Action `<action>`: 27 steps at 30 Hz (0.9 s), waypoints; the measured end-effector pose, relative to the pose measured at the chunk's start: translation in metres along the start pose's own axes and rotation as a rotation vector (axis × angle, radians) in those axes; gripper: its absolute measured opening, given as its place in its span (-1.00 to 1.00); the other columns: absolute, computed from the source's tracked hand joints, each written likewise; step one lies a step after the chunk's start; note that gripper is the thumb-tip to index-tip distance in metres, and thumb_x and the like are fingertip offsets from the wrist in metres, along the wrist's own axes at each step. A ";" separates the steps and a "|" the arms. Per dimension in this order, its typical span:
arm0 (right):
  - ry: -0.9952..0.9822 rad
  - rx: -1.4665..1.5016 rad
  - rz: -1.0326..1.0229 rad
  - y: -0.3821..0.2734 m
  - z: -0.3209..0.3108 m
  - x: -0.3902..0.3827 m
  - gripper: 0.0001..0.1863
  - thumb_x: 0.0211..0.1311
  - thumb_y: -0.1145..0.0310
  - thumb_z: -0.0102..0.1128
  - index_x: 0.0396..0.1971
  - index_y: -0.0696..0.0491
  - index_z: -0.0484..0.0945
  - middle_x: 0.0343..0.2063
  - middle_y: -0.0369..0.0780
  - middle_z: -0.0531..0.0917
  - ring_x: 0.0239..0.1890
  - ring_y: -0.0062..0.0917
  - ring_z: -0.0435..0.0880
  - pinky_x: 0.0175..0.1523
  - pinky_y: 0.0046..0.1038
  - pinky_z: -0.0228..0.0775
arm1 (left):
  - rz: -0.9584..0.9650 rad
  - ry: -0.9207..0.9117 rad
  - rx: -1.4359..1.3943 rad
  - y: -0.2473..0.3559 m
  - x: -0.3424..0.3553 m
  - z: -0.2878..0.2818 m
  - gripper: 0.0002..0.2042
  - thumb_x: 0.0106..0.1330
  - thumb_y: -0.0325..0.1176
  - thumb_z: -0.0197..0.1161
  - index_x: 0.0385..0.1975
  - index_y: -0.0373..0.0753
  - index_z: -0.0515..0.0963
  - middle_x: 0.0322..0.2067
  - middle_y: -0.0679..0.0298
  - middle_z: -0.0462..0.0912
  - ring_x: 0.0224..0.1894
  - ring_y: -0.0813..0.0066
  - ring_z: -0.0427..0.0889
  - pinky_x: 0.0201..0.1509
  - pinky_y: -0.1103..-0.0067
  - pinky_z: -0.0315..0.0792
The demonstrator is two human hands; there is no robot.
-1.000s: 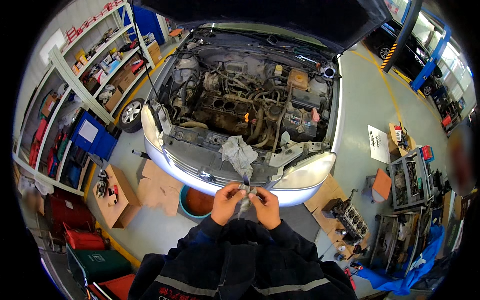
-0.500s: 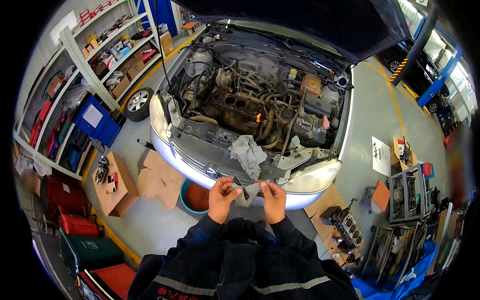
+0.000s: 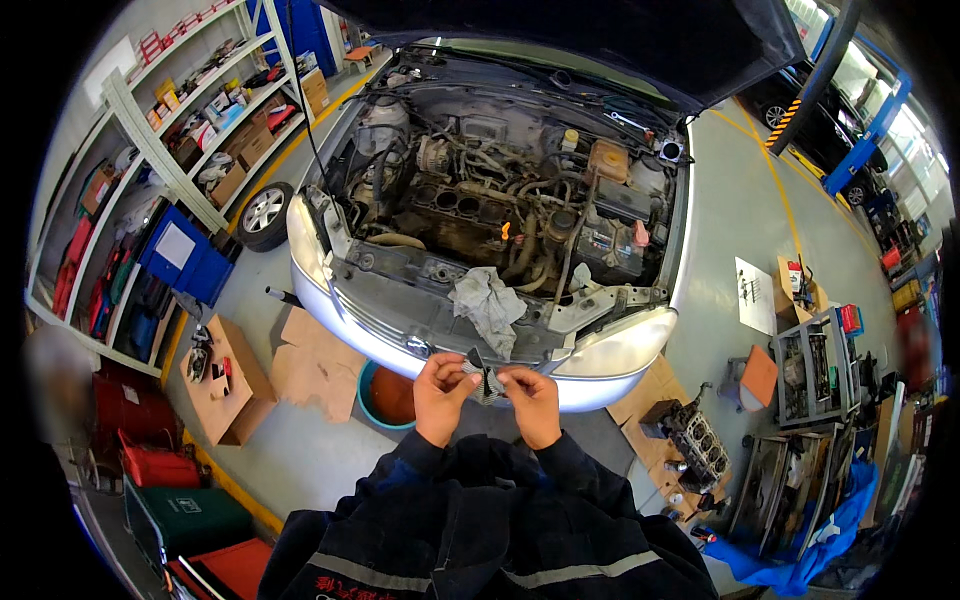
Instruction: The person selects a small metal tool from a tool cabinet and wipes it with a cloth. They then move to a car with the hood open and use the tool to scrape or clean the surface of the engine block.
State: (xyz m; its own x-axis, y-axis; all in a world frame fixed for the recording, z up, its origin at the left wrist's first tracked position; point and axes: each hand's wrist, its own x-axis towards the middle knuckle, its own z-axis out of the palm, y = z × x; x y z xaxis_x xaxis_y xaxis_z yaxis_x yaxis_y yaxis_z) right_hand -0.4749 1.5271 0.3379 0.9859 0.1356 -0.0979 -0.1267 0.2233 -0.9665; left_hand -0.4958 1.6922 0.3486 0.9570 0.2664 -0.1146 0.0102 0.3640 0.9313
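Between my two hands is a small folded sheet (image 3: pixel 484 383), dark on one face and pale patterned grey on the other, like sandpaper. My left hand (image 3: pixel 438 402) pinches its left side between thumb and fingers. From the right, my right hand (image 3: pixel 534 408) grips the other side. Both hands are in front of the car's bumper. Just beyond them a crumpled grey rag (image 3: pixel 487 309) lies over the front panel. Farther in, the engine block (image 3: pixel 462 207) shows its open cylinder bores, with an orange piece (image 3: pixel 505 231) near them.
The raised hood (image 3: pixel 600 40) hangs over the engine bay. Below the bumper stands a teal basin (image 3: pixel 366 398) with brownish contents. A cardboard box (image 3: pixel 235 400) sits to the left; a cylinder head (image 3: pixel 700 450) rests on cardboard at the right, near a stool (image 3: pixel 758 377).
My hands have drawn closer together, and the sheet between them is folded narrower. The whole view has shifted slightly, moving the car a little to the left in the picture.
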 end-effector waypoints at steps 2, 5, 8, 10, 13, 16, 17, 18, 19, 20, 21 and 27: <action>-0.029 -0.007 -0.008 -0.001 0.001 -0.001 -0.83 0.28 0.53 0.38 -0.17 0.23 0.65 -0.25 -0.26 0.72 -0.17 -0.64 0.66 -0.12 -0.56 0.52 | 0.010 -0.006 0.018 -0.002 0.001 0.001 -0.66 0.22 -0.69 0.40 -0.04 -0.36 0.48 -0.31 0.32 0.66 -0.27 0.66 0.63 -0.19 0.71 0.49; -0.030 -0.052 -0.007 -0.003 -0.001 -0.003 -0.80 0.24 0.54 0.42 -0.17 0.23 0.64 -0.27 -0.27 0.71 -0.19 -0.65 0.66 -0.13 -0.57 0.52 | 0.018 -0.040 0.060 -0.001 -0.001 0.004 -0.73 0.24 -0.68 0.39 -0.10 -0.38 0.52 -0.30 0.28 0.69 -0.26 0.66 0.65 -0.17 0.71 0.50; -0.020 -0.078 0.001 -0.006 -0.001 -0.003 -0.79 0.24 0.53 0.42 -0.17 0.23 0.64 -0.27 -0.28 0.71 -0.19 -0.66 0.66 -0.13 -0.57 0.52 | 0.042 -0.089 0.103 -0.002 -0.002 0.002 -0.81 0.27 -0.67 0.37 -0.18 -0.38 0.54 -0.27 0.24 0.73 -0.25 0.65 0.66 -0.15 0.70 0.51; -0.001 -0.086 0.002 -0.005 -0.004 -0.002 -0.80 0.26 0.52 0.40 -0.17 0.23 0.63 -0.28 -0.28 0.71 -0.20 -0.66 0.65 -0.12 -0.57 0.50 | 0.055 -0.093 0.071 -0.003 -0.002 0.002 -0.86 0.30 -0.66 0.35 -0.22 -0.38 0.55 -0.25 0.21 0.74 -0.23 0.64 0.67 -0.12 0.71 0.51; 0.035 -0.043 0.003 0.001 -0.015 0.002 -0.83 0.30 0.51 0.35 -0.17 0.23 0.61 -0.30 -0.30 0.69 -0.24 -0.67 0.62 -0.13 -0.57 0.45 | 0.033 -0.010 0.119 -0.001 0.000 -0.002 -0.89 0.35 -0.62 0.32 -0.24 -0.34 0.52 -0.30 0.25 0.72 -0.29 0.67 0.63 -0.18 0.71 0.48; 0.045 0.058 0.002 0.004 -0.020 0.004 -0.88 0.33 0.53 0.30 -0.20 0.20 0.57 -0.34 -0.33 0.65 -0.29 -0.70 0.57 -0.13 -0.58 0.39 | -0.066 0.000 0.067 0.013 -0.002 -0.006 -0.91 0.42 -0.56 0.26 -0.22 -0.30 0.46 -0.39 0.33 0.65 -0.38 0.71 0.53 -0.27 0.70 0.41; 0.034 0.053 -0.003 0.003 -0.019 0.005 -0.88 0.33 0.53 0.30 -0.20 0.20 0.57 -0.34 -0.33 0.65 -0.28 -0.70 0.57 -0.14 -0.58 0.40 | -0.067 -0.011 0.066 0.012 -0.002 -0.006 -0.90 0.43 -0.55 0.25 -0.20 -0.29 0.44 -0.41 0.36 0.62 -0.40 0.72 0.49 -0.29 0.70 0.38; 0.024 0.047 -0.010 0.003 -0.017 0.006 -0.88 0.32 0.53 0.30 -0.20 0.19 0.56 -0.34 -0.33 0.65 -0.28 -0.70 0.58 -0.15 -0.58 0.41 | -0.068 -0.025 0.065 0.009 -0.002 -0.007 -0.89 0.45 -0.53 0.24 -0.19 -0.27 0.42 -0.44 0.39 0.58 -0.42 0.73 0.46 -0.31 0.70 0.35; 0.014 0.041 -0.017 0.003 -0.017 0.006 -0.87 0.32 0.53 0.30 -0.20 0.19 0.56 -0.34 -0.33 0.65 -0.27 -0.70 0.58 -0.16 -0.59 0.42 | -0.068 -0.038 0.064 0.009 -0.002 -0.006 -0.88 0.46 -0.52 0.22 -0.17 -0.26 0.40 -0.46 0.42 0.55 -0.43 0.74 0.42 -0.33 0.70 0.32; 0.017 0.011 -0.022 0.002 -0.017 0.006 -0.86 0.32 0.53 0.30 -0.17 0.19 0.57 -0.33 -0.32 0.66 -0.27 -0.70 0.59 -0.17 -0.59 0.43 | -0.068 -0.039 0.089 0.011 -0.004 -0.005 -0.88 0.47 -0.51 0.21 -0.16 -0.24 0.39 -0.45 0.42 0.54 -0.42 0.74 0.41 -0.32 0.70 0.31; 0.020 -0.020 -0.026 0.000 -0.016 0.005 -0.84 0.31 0.54 0.31 -0.15 0.19 0.57 -0.32 -0.31 0.67 -0.26 -0.70 0.60 -0.19 -0.60 0.44 | -0.069 -0.039 0.113 0.015 -0.006 -0.003 -0.88 0.48 -0.51 0.20 -0.15 -0.23 0.38 -0.43 0.42 0.53 -0.40 0.74 0.40 -0.30 0.71 0.30; 0.004 -0.153 -0.054 -0.014 -0.009 0.001 -0.69 0.24 0.64 0.33 -0.02 0.22 0.58 -0.25 -0.28 0.70 -0.20 -0.69 0.64 -0.10 -0.63 0.49 | 0.054 -0.158 0.153 0.016 -0.010 0.003 -0.88 0.49 -0.54 0.15 -0.14 -0.22 0.34 -0.27 0.36 0.54 -0.24 0.72 0.43 -0.14 0.70 0.31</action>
State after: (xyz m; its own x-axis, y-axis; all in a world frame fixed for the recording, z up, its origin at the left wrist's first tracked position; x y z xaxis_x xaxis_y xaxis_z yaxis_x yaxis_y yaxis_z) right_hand -0.4710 1.5154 0.3495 0.9913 0.1236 -0.0450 -0.0553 0.0810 -0.9952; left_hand -0.5041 1.6925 0.3660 0.9907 0.1345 -0.0185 -0.0103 0.2099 0.9777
